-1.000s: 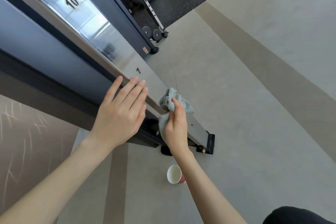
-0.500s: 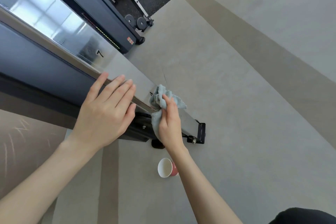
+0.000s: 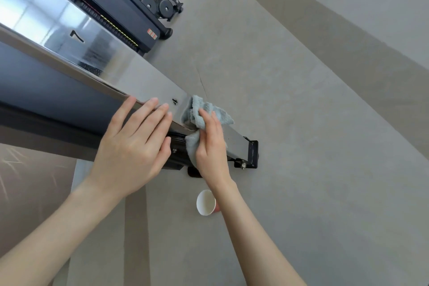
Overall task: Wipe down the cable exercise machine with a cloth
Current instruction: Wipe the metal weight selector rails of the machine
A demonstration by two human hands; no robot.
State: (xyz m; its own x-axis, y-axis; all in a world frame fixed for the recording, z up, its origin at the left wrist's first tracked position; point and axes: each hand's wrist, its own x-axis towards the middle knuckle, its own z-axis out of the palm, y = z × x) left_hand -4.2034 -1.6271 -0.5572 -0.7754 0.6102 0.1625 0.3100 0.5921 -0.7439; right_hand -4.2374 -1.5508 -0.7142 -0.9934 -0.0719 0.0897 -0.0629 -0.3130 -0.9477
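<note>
A shiny steel upright (image 3: pixel 144 81) of the cable machine runs from the upper left down to a black foot bracket (image 3: pixel 251 154) on the floor. It carries the printed numbers 7 and 4. My right hand (image 3: pixel 211 146) presses a light blue cloth (image 3: pixel 202 114) onto the upright's edge just below the 4, fingers straight over the cloth, thumb hidden. My left hand (image 3: pixel 134 144) rests flat on the upright's edge beside it, fingers straight and together.
A paper cup (image 3: pixel 206 202) with a red outside lies on its side on the grey floor, below my right wrist. A second dark machine frame with two black rollers (image 3: pixel 160 7) stands further back. Open floor spreads to the right.
Both hands and the cloth have slid down the upright, from near the 7 to near the 4, closer to the foot bracket. My view has dropped with them.
</note>
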